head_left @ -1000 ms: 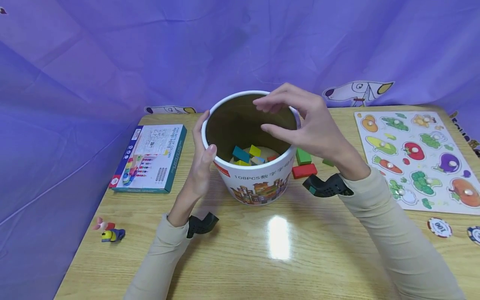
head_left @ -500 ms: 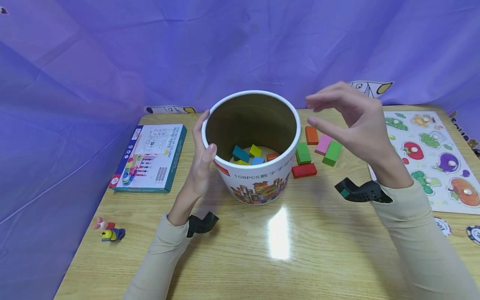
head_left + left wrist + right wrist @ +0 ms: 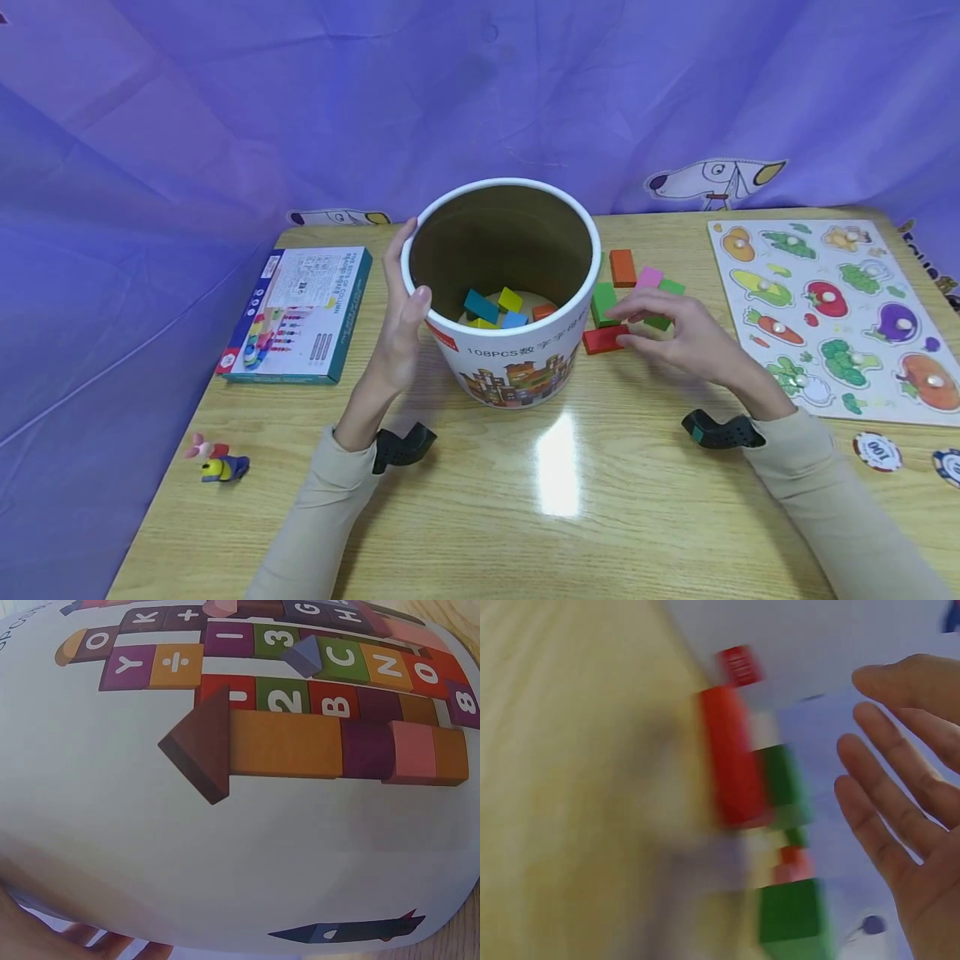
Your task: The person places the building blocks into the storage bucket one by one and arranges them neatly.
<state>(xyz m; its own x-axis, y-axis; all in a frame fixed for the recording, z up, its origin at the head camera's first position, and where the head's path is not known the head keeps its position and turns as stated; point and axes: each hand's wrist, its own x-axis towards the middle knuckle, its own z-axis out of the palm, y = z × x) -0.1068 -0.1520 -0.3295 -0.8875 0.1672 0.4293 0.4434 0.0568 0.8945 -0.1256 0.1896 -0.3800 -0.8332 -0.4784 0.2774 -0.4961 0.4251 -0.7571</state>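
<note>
Two toy figures [image 3: 217, 460] stand at the near left of the bench [image 3: 442, 533]. A flat boxed set [image 3: 296, 321] lies behind them. The left-hand grip [image 3: 400, 337] is wrapped on the left side of the bucket [image 3: 517, 358], thumb at the front of the rim and fingers further back. The bucket stands upright at mid-bench, with several coloured blocks [image 3: 482, 307] at its bottom. Loose blocks lie beside its right wall: red [image 3: 604, 339], green [image 3: 604, 305], orange [image 3: 622, 268] and pink [image 3: 649, 277] among them. The right-hand grip [image 3: 693, 340] is spread, thumb and fingers apart, at the red block's right end; contact cannot be determined. A vegetable puzzle board [image 3: 808, 269] lies farther right; two chips [image 3: 877, 452] lie before it.
</note>
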